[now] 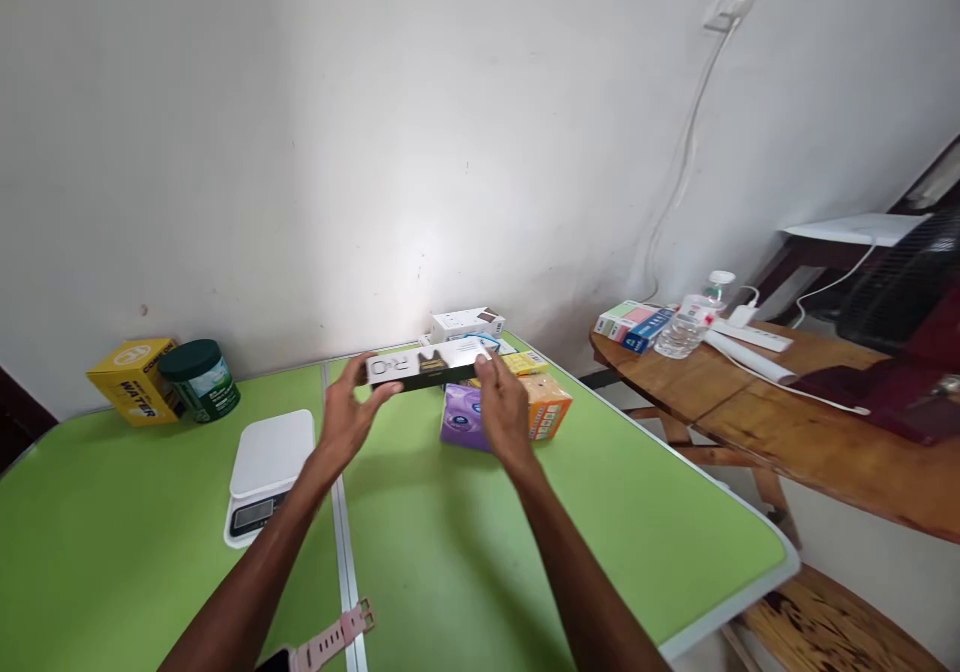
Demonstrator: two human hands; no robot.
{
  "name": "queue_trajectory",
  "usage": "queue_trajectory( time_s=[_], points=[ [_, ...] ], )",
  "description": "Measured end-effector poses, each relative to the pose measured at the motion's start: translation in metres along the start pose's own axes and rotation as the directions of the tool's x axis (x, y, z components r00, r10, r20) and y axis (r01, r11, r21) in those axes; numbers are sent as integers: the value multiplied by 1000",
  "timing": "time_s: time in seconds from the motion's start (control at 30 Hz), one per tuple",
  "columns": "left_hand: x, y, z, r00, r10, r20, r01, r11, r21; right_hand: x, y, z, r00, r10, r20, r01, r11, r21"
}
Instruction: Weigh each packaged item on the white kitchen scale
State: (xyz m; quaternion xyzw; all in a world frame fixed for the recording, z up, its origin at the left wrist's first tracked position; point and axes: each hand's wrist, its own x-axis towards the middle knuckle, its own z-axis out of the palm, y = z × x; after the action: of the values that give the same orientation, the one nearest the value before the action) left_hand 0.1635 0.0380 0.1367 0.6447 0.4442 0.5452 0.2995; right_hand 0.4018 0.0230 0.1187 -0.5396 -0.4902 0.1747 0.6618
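Note:
Both my hands hold a long, flat box (429, 365) with a pale top and black side, lifted above the green table (420, 542). My left hand (349, 414) grips its left end, fingers curled round it. My right hand (504, 410) grips the right end from above. Under and behind the box sit a purple box (462, 420), an orange box (551, 407), a small yellow box (525, 362) and a white box (466, 323). A pink watch strap (330, 640) shows on my left wrist.
A white kitchen scale (265, 472) lies left of my hands. A yellow box (133, 380) and a dark green jar (201, 380) stand at the back left. To the right, a wooden table (787, 402) carries a water bottle (688, 324), small boxes (634, 321) and a power strip (750, 335).

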Motion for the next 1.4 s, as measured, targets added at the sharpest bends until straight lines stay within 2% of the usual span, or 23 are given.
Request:
queue_trajectory(
  time_s=[0.07, 0.17, 0.23, 0.3, 0.4, 0.5, 0.57, 0.7, 0.8, 0.9, 0.97, 1.03, 1.13, 1.2, 1.27, 1.33, 1.4],
  points=[
    [18, 2, 49, 994, -14, 110, 16, 1000, -21, 32, 16, -34, 999, -30, -27, 25, 985, -173],
    [40, 0, 110, 972, -73, 225, 66, 997, 39, 69, 42, -70, 999, -23, -28, 15, 964, -267],
    [50, -3, 139, 960, -97, 261, 69, 991, 113, 86, 59, -85, 999, 7, -41, -20, 951, -308],
    [55, -6, 159, 955, -94, 281, 38, 980, 197, 98, 75, -95, 998, 34, -61, -54, 929, -367],
    [57, -10, 174, 948, -93, 305, -6, 951, 309, 109, 91, -105, 997, 54, -64, -77, 890, -450],
    [57, -10, 180, 945, -104, 310, -20, 928, 371, 116, 98, -108, 998, 66, 24, -46, 871, -488],
    [57, -9, 180, 946, -102, 308, -25, 923, 384, 119, 96, -108, 996, 74, 56, -36, 864, -501],
    [53, -3, 171, 943, -102, 316, -22, 930, 366, 117, 77, -106, 997, 76, -16, -71, 807, -586],
    [39, 1, 147, 950, -99, 295, 4, 952, 306, 95, 57, -95, 994, -37, -104, -36, 780, -624],
    [18, -1, 105, 966, -42, 255, -16, 975, 223, 54, 38, -67, 951, -257, -170, 122, 822, -557],
    [3, -5, 67, 978, -6, 207, -36, 980, 198, 18, 28, -38, 923, -374, -90, 285, 822, -494],
    [-11, -13, 21, 994, -11, 111, -13, 977, 211, -21, 19, -1, 899, -436, 49, 419, 822, -386],
    [-24, -37, -56, 991, -37, -129, 70, 962, 264, -68, 12, 59, 840, -464, 282, 521, 835, -177],
    [-26, -61, -108, 948, -43, -314, 138, 948, 288, -85, 12, 97, 812, -428, 397, 487, 871, -58],
    [-23, -89, -155, 870, -64, -489, 231, 929, 288, -91, 13, 134, 795, -373, 478, 416, 909, 18],
    [-18, -117, -193, 769, -83, -634, 315, 912, 263, -89, 9, 169, 775, -309, 551, 332, 941, 60],
    [-9, -143, -220, 709, -121, -695, 374, 900, 225, -85, 2, 207, 746, -226, 627, 224, 971, 83]
  ],
)
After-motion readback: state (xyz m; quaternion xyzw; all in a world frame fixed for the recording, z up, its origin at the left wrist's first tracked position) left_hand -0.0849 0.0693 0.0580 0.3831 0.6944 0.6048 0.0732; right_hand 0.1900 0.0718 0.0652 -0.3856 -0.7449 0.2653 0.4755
